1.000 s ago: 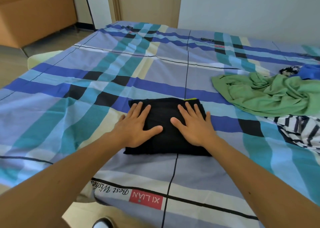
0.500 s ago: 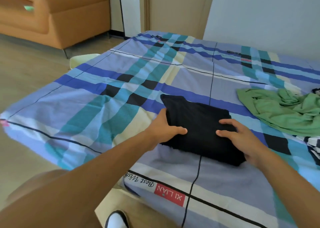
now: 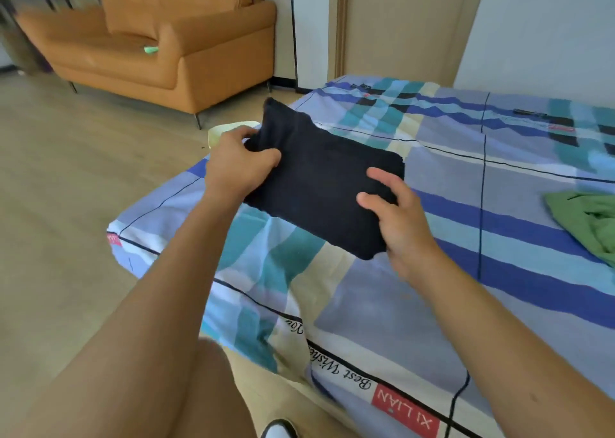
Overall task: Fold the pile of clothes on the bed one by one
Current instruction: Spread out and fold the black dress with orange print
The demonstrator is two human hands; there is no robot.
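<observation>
Grip: left hand pinched the folded black garment at its left end, right hand clasped the right edge, seemingly clear of the bed; green garment lay well apart

An orange leather sofa is standing on thin metal legs at the far left, with a small green object lying on its seat. Pale wood-plank flooring is stretching from it to the bed with the blue, teal and cream plaid sheet — soft daylight is falling evenly across both. Behind the bed, a beige wooden door is sitting beside a plain pale wall.
</observation>
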